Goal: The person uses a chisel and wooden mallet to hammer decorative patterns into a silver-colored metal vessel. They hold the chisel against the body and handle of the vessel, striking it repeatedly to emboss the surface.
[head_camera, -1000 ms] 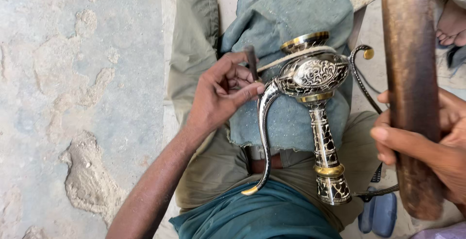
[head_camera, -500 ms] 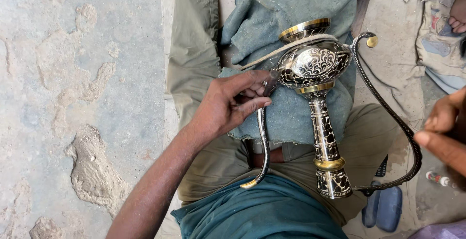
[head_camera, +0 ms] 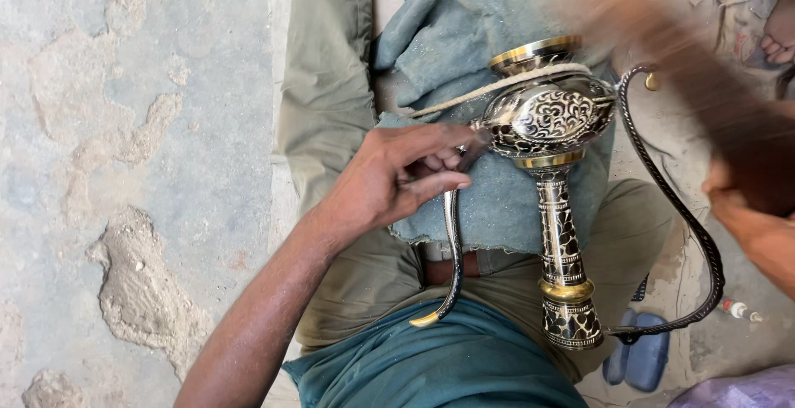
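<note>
An ornate brass vessel [head_camera: 551, 118] with black and silver patterning lies across my lap on a blue-grey cloth [head_camera: 447, 27]. Its stem and base [head_camera: 563, 292] point toward my waist. A curved handle [head_camera: 451, 251] runs down its left side and a thin dark one [head_camera: 687, 217] loops on the right. My left hand [head_camera: 389, 180] pinches a small dark chisel [head_camera: 475, 151] against the left of the vessel's bulb. My right hand [head_camera: 754, 230] grips a thick wooden mallet [head_camera: 679, 68], blurred with motion above the vessel's right side.
A pale cord [head_camera: 464, 97] crosses the vessel's top. Rough concrete floor [head_camera: 124, 168] fills the left. A blue sandal [head_camera: 638, 358] and a small bottle [head_camera: 737, 309] lie at the lower right, a purple cloth [head_camera: 737, 391] in the corner. Another person's foot [head_camera: 778, 39] shows at the top right.
The wooden mallet, out of view half a second ago, now sweeps in blurred over the vessel. My left hand stays at the bulb with the chisel.
</note>
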